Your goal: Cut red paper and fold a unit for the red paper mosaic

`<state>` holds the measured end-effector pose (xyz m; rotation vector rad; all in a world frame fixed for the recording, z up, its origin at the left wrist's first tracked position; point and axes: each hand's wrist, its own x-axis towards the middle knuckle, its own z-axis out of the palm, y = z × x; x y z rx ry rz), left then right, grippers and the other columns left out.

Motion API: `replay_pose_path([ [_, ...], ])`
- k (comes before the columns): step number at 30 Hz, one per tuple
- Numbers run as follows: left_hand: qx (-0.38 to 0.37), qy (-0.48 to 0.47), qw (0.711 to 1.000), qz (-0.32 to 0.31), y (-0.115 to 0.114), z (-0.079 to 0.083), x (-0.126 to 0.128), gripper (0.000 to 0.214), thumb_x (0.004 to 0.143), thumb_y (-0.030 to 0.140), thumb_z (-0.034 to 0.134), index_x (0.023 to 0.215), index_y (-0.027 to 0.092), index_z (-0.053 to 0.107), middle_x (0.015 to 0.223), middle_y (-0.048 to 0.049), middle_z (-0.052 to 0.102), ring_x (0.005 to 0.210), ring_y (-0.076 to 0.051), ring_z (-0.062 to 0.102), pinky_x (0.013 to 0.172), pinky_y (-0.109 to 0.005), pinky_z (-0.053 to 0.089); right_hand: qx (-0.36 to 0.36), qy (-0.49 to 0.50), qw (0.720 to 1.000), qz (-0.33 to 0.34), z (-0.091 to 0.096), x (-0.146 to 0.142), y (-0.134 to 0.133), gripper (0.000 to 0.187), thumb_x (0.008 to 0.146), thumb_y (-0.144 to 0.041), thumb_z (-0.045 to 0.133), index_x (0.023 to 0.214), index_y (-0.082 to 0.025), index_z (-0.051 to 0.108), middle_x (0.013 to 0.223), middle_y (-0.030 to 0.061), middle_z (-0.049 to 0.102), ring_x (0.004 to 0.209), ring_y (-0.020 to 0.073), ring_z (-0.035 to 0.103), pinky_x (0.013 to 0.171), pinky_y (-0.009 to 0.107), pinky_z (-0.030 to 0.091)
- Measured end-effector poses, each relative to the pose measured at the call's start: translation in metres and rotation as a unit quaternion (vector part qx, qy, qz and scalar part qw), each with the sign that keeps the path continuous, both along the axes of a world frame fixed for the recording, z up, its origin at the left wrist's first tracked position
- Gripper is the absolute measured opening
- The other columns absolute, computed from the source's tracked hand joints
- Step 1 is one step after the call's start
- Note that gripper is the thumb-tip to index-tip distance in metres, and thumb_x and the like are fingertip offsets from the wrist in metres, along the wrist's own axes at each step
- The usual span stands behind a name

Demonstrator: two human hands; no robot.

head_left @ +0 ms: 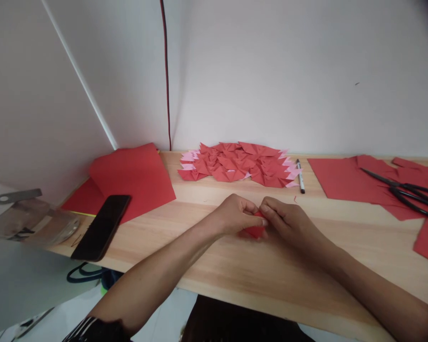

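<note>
At a pale wooden table (217,266) against a wall (288,80), two bare hands work on one small red paper piece (256,231), held just above the tabletop near the front edge. The left hand (237,216) pinches it between thumb and fingers; the right hand (288,221), fingers curled shut, appears to grip its upper corner, though the contact is partly hidden. Behind them, folded red-and-pink pieces (235,164) lie in overlapping rows, seemingly finished and too tightly packed to count. The piece in hand looks to be mid-fold, its shape blurred. Plenty of paper seems left to work: at least two large red sheets (135,173) on the left, and several red sheets and cut pieces (337,178) on the right, their overlap defying an exact tally. Also on the table: one marker (300,176) beside the folded rows, one black phone (102,228) touching the left-hand sheets, and one pair of black-handled scissors (395,184) resting on the right-hand paper
</note>
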<state>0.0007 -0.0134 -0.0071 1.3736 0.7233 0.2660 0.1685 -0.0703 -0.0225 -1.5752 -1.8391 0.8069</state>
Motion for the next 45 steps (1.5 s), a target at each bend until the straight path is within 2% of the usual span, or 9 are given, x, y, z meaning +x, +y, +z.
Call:
replay_pose_path([
  [4, -0.034, -0.021, 0.999, 0.016, -0.002, 0.002, 0.000, 0.028, 0.065, 0.035, 0.072, 0.072, 0.009, 0.066, 0.069, -0.0085, 0.069, 0.059, -0.013, 0.063, 0.057, -0.022, 0.048, -0.012, 0.021, 0.999, 0.022, 0.000, 0.007, 0.002, 0.038, 0.097, -0.044, 0.030, 0.066, -0.022, 0.036, 0.058, -0.0049, 0.042, 0.055, 0.0115, 0.040, 0.053, 0.024, 0.031],
  [8, -0.033, -0.027, 0.997, 0.057, -0.003, 0.004, 0.000, 0.029, 0.066, 0.037, 0.072, 0.071, 0.010, 0.065, 0.068, -0.0080, 0.069, 0.057, -0.013, 0.062, 0.054, -0.022, 0.048, 0.008, -0.008, 0.999, 0.042, 0.005, 0.013, 0.001, 0.035, 0.097, -0.041, 0.032, 0.068, -0.022, 0.037, 0.060, -0.0050, 0.041, 0.055, 0.0109, 0.039, 0.053, 0.024, 0.030],
  [14, -0.032, -0.005, 0.996, 0.082, -0.003, 0.002, 0.002, 0.015, 0.069, 0.025, 0.065, 0.067, 0.010, 0.062, 0.064, -0.0059, 0.067, 0.051, -0.010, 0.058, 0.049, -0.020, 0.045, 0.017, -0.046, 0.999, 0.023, 0.008, 0.006, -0.003, 0.033, 0.096, -0.037, 0.033, 0.068, -0.022, 0.037, 0.059, -0.0044, 0.046, 0.054, 0.0111, 0.041, 0.051, 0.024, 0.030],
  [23, -0.026, -0.023, 0.999, 0.001, -0.001, 0.000, -0.002, 0.033, 0.066, 0.041, 0.073, 0.077, 0.011, 0.067, 0.071, -0.0076, 0.069, 0.061, -0.013, 0.062, 0.055, -0.022, 0.048, 0.007, -0.036, 0.997, 0.067, 0.009, 0.009, -0.002, 0.035, 0.097, -0.040, 0.031, 0.068, -0.021, 0.038, 0.059, -0.0046, 0.046, 0.054, 0.0107, 0.042, 0.052, 0.024, 0.031],
  [27, -0.018, -0.016, 0.999, -0.022, 0.001, 0.004, -0.004, 0.035, 0.069, 0.043, 0.070, 0.077, 0.010, 0.068, 0.075, -0.0100, 0.071, 0.063, -0.013, 0.064, 0.057, -0.021, 0.048, 0.035, -0.048, 0.998, 0.028, 0.007, 0.008, -0.003, 0.036, 0.096, -0.040, 0.034, 0.065, -0.022, 0.036, 0.055, -0.0051, 0.042, 0.052, 0.0106, 0.039, 0.049, 0.024, 0.028],
  [30, -0.004, -0.011, 1.000, -0.004, 0.002, 0.006, -0.006, 0.034, 0.071, 0.042, 0.068, 0.075, 0.008, 0.067, 0.074, -0.0117, 0.071, 0.061, -0.014, 0.065, 0.056, -0.021, 0.048, 0.048, -0.043, 0.998, 0.008, 0.005, 0.009, -0.001, 0.036, 0.096, -0.039, 0.034, 0.065, -0.021, 0.036, 0.056, -0.0049, 0.042, 0.053, 0.0106, 0.039, 0.050, 0.024, 0.029],
  [34, 0.003, -0.004, 1.000, 0.007, 0.001, 0.004, -0.005, 0.031, 0.072, 0.039, 0.067, 0.076, 0.008, 0.067, 0.073, -0.0116, 0.070, 0.061, -0.015, 0.065, 0.055, -0.022, 0.049, 0.026, -0.028, 0.999, 0.028, 0.006, 0.010, 0.001, 0.033, 0.096, -0.038, 0.034, 0.069, -0.021, 0.042, 0.059, -0.0047, 0.046, 0.055, 0.0109, 0.042, 0.053, 0.023, 0.033],
  [39, 0.042, -0.005, 0.999, 0.018, 0.000, -0.001, -0.002, 0.028, 0.074, 0.037, 0.064, 0.081, 0.010, 0.066, 0.079, -0.0080, 0.068, 0.065, -0.014, 0.064, 0.055, -0.022, 0.050, 0.029, -0.025, 0.999, 0.012, 0.008, 0.006, -0.001, 0.032, 0.096, -0.038, 0.035, 0.069, -0.021, 0.042, 0.060, -0.0041, 0.047, 0.057, 0.0114, 0.044, 0.053, 0.023, 0.033],
  [45, 0.066, -0.018, 0.996, 0.064, 0.001, -0.004, 0.000, 0.027, 0.073, 0.037, 0.065, 0.073, 0.010, 0.065, 0.072, -0.0073, 0.069, 0.064, -0.014, 0.064, 0.054, -0.020, 0.047, 0.031, -0.031, 0.999, 0.014, 0.009, 0.007, -0.002, 0.033, 0.095, -0.040, 0.036, 0.068, -0.021, 0.042, 0.059, -0.0033, 0.048, 0.056, 0.0117, 0.044, 0.051, 0.024, 0.032],
])
